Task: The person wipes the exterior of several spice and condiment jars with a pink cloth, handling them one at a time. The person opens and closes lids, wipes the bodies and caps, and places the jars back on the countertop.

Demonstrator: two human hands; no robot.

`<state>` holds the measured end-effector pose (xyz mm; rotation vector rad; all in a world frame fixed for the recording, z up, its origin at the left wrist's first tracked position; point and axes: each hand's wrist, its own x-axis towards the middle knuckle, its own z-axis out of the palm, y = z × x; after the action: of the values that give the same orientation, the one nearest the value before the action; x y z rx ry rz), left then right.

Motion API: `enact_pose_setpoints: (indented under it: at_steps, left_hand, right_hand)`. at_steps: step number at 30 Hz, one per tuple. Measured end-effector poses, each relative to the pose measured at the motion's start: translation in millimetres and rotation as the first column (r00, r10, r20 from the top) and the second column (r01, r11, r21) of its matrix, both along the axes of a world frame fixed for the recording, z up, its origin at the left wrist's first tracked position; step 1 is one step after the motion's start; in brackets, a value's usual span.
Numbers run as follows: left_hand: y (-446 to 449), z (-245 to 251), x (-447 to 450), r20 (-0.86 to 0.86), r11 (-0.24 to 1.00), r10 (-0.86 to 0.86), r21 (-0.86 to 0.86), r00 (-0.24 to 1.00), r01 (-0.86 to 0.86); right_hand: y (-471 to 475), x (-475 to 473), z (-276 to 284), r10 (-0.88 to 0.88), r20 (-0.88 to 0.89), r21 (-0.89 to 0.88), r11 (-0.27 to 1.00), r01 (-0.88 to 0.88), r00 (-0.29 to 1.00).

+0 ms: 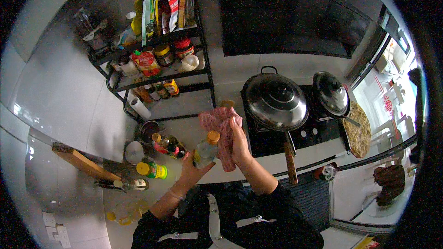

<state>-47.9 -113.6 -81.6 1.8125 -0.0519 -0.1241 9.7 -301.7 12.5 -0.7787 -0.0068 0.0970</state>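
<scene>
My left hand (191, 173) is around the lower part of a clear bottle (205, 152) with an orange cap. The bottle tilts away from me above the counter edge. A crumpled pink cloth (217, 121) is in my right hand (240, 143), and it hangs down beside the bottle. Whether the cloth touches the bottle, I cannot tell. Just left of the bottle stands a dark sauce bottle (171, 147) with a red label. Nearer my left wrist is a yellow-capped jar (152, 170) with a green and yellow label.
A lidded wok (277, 102) and a smaller lidded pan (330, 93) sit on the black cooktop (268, 145); the wok's wooden handle (290, 166) juts toward me. A black rack (162, 83) holds jars and packets. Leftward are a wooden board (84, 162) and an oil bottle (126, 213).
</scene>
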Motion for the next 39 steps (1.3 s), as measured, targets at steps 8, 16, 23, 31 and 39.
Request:
enact_pose_setpoints:
  at_steps: [8,16,23,31,39]
  left_hand:
    - [-3,19,24,0.048,0.967,-0.068,-0.242,0.997,0.078]
    - [-17,36,26,0.352,0.993,-0.041,-0.093,0.935,0.079]
    - [-12,31,21,0.357,0.883,-0.224,0.469,0.907,0.033]
    - [-5,9,26,0.011,0.975,0.088,-0.206,0.996,-0.083]
    - [-22,40,3,-0.013,0.953,-0.062,-0.299,0.998,0.055]
  right_hand:
    - [23,-9,-41,0.201,0.627,-0.656,0.658,0.37,0.753]
    - [22,-24,-14,0.346,0.773,-0.61,0.174,0.773,0.532]
    - [21,-17,9,0.468,0.51,-0.744,-0.182,0.643,0.722]
    - [1,-18,-24,0.475,0.767,-0.527,0.082,0.846,0.432]
    - [-5,-21,-67,0.114,0.956,-0.292,0.45,0.844,0.27]
